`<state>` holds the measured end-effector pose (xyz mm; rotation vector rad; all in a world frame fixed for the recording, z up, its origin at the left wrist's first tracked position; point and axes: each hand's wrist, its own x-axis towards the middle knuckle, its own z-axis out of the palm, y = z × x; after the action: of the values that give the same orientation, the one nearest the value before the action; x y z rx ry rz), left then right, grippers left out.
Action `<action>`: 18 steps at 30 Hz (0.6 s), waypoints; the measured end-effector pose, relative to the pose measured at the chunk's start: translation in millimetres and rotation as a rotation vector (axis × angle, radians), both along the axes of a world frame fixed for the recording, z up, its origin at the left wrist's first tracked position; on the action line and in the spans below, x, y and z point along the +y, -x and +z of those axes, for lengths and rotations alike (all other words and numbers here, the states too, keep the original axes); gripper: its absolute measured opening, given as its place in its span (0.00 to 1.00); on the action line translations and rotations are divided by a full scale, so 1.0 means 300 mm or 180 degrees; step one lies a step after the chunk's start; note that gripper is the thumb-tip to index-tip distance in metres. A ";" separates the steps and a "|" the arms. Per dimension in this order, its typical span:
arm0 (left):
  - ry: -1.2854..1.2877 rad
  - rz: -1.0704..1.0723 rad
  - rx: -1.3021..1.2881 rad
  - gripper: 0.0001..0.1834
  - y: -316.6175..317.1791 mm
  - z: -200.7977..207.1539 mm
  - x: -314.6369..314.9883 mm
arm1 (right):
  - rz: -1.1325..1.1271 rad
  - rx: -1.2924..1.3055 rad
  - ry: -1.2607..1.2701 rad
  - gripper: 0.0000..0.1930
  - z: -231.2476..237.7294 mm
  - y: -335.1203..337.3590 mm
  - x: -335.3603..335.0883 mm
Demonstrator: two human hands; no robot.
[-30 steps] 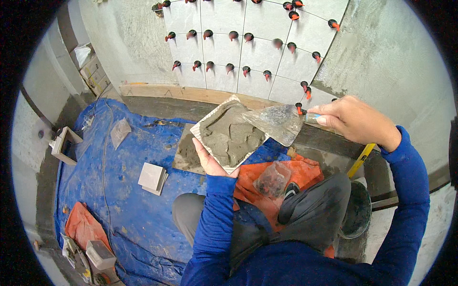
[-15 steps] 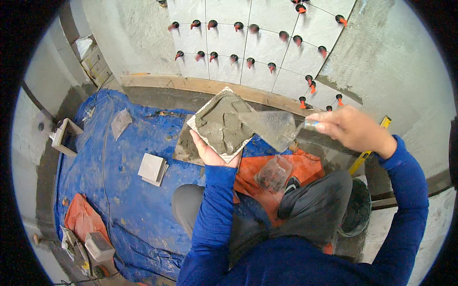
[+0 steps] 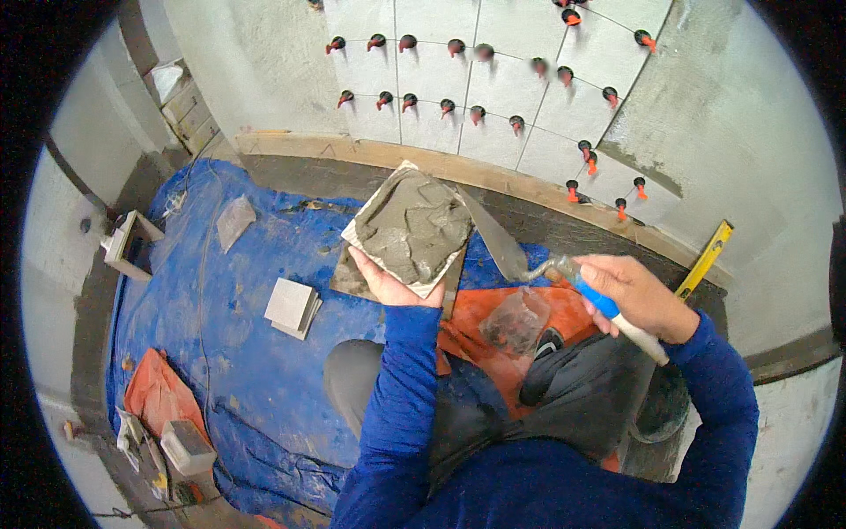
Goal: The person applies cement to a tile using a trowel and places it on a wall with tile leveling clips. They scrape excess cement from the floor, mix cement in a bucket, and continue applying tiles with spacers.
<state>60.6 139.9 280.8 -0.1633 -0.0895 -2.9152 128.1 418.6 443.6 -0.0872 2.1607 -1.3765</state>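
My left hand holds a square white tile from below, its back covered with grey mortar. My right hand grips the blue and white handle of a pointed trowel, whose blade lies against the tile's right edge. Both arms wear blue sleeves. Ahead stands a wall of white tiles set with several red levelling clips.
A blue tarp covers the floor, with a stack of small tiles, a loose tile piece and an orange sheet. A yellow level leans at right. A dark bucket sits by my right knee. Tools lie at lower left.
The trowel has swung from flat above the tile down to the tile's right edge, and my right hand has dropped lower. The tile stays held in my left hand.
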 end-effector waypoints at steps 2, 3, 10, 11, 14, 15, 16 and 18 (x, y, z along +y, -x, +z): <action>0.0074 0.0040 0.0125 0.38 -0.004 0.007 0.000 | 0.0234 -0.0116 0.0176 0.20 -0.031 -0.008 -0.023; 0.0109 0.0046 0.0163 0.38 -0.006 0.012 0.001 | 0.0228 -0.0207 0.0207 0.20 -0.039 -0.010 -0.036; 0.0062 -0.0033 -0.0138 0.39 -0.017 0.043 0.020 | 0.0478 -0.0434 0.0209 0.21 -0.031 0.015 -0.139; 0.0316 0.0051 -0.0258 0.45 -0.020 0.043 0.024 | 0.0509 -0.0475 0.0179 0.21 -0.027 0.018 -0.152; 0.0496 0.0173 -0.0370 0.40 -0.023 0.032 0.024 | 0.0780 -0.0427 0.0090 0.22 -0.012 0.028 -0.184; 0.0562 0.0214 -0.0410 0.40 -0.018 0.026 0.024 | 0.0816 -0.0382 -0.0052 0.22 -0.003 0.032 -0.191; 0.0610 0.0272 -0.0399 0.41 -0.011 0.020 0.022 | 0.0851 -0.0338 -0.0196 0.22 0.009 0.036 -0.194; 0.0551 0.0213 -0.0333 0.41 -0.001 0.004 0.016 | 0.1147 0.0245 -0.0631 0.22 0.040 0.045 -0.195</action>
<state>60.9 144.7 282.1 -0.0348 -0.3579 -2.8459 114.7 360.2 455.6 -0.4365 2.1986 -0.9659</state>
